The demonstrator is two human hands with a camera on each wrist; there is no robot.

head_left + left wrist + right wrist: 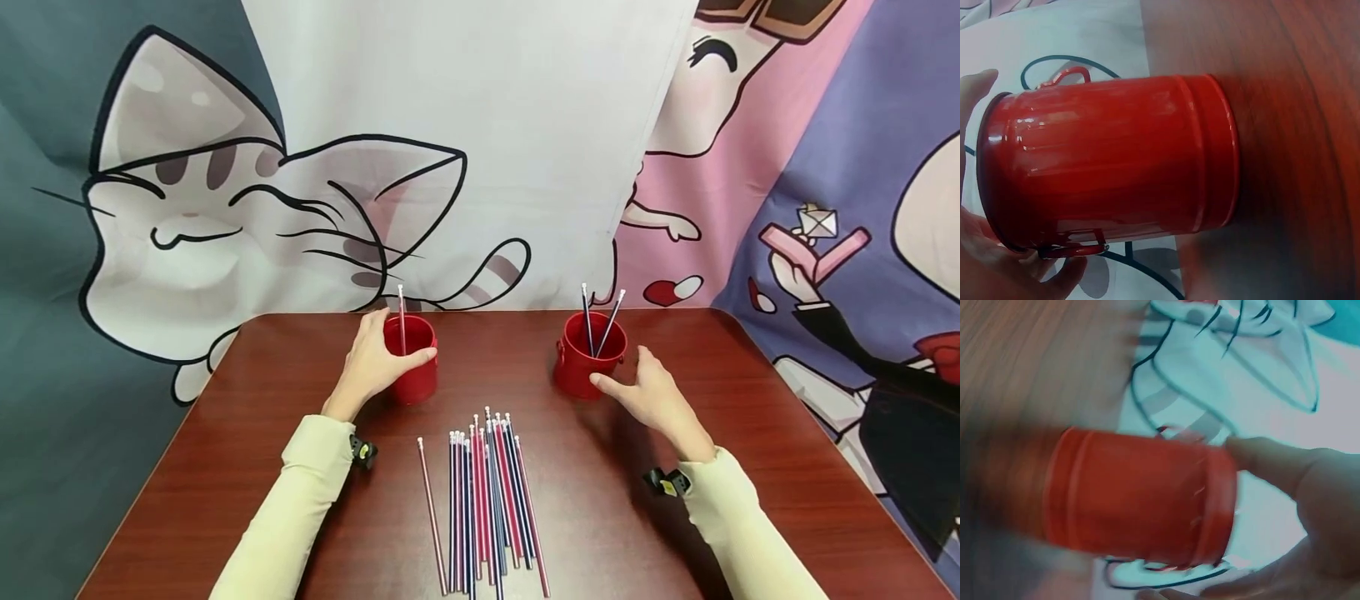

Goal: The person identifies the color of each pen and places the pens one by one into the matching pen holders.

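Observation:
Two red metal buckets stand at the back of the table. My left hand (380,361) is spread about the left bucket (415,385), fingers by its left side and thumb stretched out near the rim. In the left wrist view the thumb shows apart from the rim, while the fingers lie close to a side handle (1072,251); contact is unclear. One pink pencil (402,327) stands in that bucket. My right hand (656,400) is spread at the front right of the right bucket (579,372), thumb nearest it. Two dark pencils (587,321) lean inside.
Many dark and pink pencils (491,492) lie in a loose bunch at the front middle, tips toward the front edge. A single pink pencil (432,512) lies just left of them. Behind the table hangs a printed cloth (480,100).

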